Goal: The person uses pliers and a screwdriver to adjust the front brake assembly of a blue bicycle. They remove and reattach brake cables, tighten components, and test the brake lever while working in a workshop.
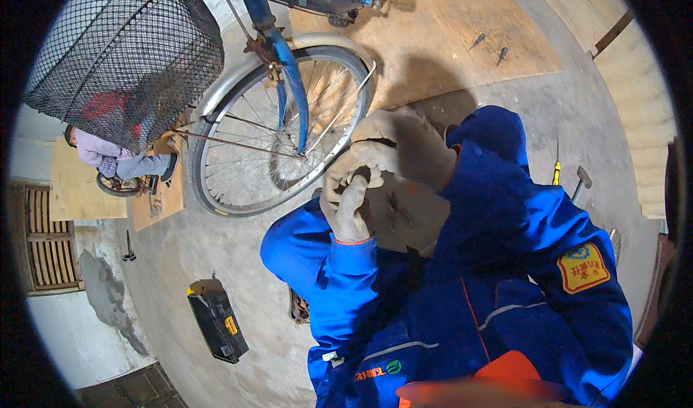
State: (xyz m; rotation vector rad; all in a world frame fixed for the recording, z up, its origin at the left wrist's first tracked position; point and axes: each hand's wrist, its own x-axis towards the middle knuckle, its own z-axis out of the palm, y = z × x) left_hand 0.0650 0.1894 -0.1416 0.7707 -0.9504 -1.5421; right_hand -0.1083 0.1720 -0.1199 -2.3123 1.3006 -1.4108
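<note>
A blue bicycle's front wheel (206,159), with thin spokes and a dark tyre, stands just left of my hands. My left hand (349,204), in a grey-beige work glove, has its fingers curled up beside the wheel's right side. Against it, my right hand (408,148) in a matching glove is closed, its fingertips meeting those of the left. Whatever they pinch between them is too small or too covered to make out. The blue fork (292,83) holds the wheel under a silver mudguard (332,40). Both my sleeves are blue.
A black mesh basket (130,54) hangs at upper left. Behind it a person (115,152) sits near another wheel. A black toolbox (216,321) stands lower left. Screwdrivers (556,173) and a hammer (582,183) lie at right. Plywood (462,18) covers floor at the back.
</note>
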